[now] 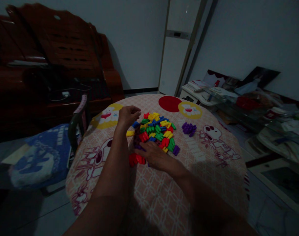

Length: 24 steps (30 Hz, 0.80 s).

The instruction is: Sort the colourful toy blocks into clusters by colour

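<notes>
A pile of small plastic toy pieces in red, yellow, green and blue lies at the middle of the round table. Among them is a dark brown perforated board, partly covered. My left hand hovers at the pile's far left, fingers bent, thumb a little apart, nothing visible in it. Over the near edge of the board, the fingers of my right hand close on a purple piece, mostly hidden by them. Red pieces sit just below those fingers, and a yellow piece lies beside my left wrist.
A purple cluster of pieces lies apart at the right on the patterned tablecloth. A chair with a blue cover stands left, near a wooden sofa. A cluttered glass-topped cabinet is at the right.
</notes>
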Available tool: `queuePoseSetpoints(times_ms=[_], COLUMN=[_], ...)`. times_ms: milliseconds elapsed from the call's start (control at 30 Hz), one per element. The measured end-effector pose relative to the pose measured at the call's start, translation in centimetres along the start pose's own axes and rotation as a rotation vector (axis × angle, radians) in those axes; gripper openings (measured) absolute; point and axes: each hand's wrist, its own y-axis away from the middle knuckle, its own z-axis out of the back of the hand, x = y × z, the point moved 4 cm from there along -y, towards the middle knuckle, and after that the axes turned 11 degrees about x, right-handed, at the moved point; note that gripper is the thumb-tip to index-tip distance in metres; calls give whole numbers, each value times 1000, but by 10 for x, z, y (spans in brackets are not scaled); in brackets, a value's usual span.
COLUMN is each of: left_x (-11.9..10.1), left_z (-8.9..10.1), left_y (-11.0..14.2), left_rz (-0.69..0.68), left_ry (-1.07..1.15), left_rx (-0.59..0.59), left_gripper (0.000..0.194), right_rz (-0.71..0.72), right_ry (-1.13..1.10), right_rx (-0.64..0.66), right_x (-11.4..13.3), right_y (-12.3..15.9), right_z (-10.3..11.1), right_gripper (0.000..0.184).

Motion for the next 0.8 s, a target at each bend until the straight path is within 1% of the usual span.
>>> queuePoseSetpoints(times_ms=[67,133,200,300,367,400,467,533,600,667,700,733,800], left_x=[1,2,2,0,-2,-2,-2,-1,0,1,1,1,0], left_z=[-2,-3,-5,-6,-6,-5,-5,-4,-4,-5,-5,-6,-7], left_y=[-1,-3,-4,-3,-2,-2,-1,-1,-2,-3,-3,-3,-3], left_rz=[2,5,12,24,26,24,17,7,0,0,1,1,-1], left_ry=[-4,-12,-21,-20,-14,-13,-16,-13,-7,-2,-2,-3,-4], left_rx=[-2,3,9,10,10,9,8,5,1,-2,0,2,10], left_gripper=[26,26,27,26,26,26,26,26,26,25,25,24,24], right_rz=[-21,-39,-46,-46,-51,-67,-168,-333,-520,-663,-727,-793,-901], right_ry=[48,38,-8,-136,-231,-277,-371,-477,-568,-630,-660,-682,-674], right_rx=[34,35,25,-17,-95,-156,-328,-523,-696,-837,-877,-898,-885], right_x=[6,8,7,-2,-16,-26,-53,-87,-121,-149,-162,-172,-188], right_y=[-2,-1,2,7,14,19,37,64,98,132,147,159,177], right_z=[-5,-4,1,13,27,37,61,83,97,102,101,97,86], right_gripper=[46,39,37,42,46,45,40,39,43,51,54,55,50])
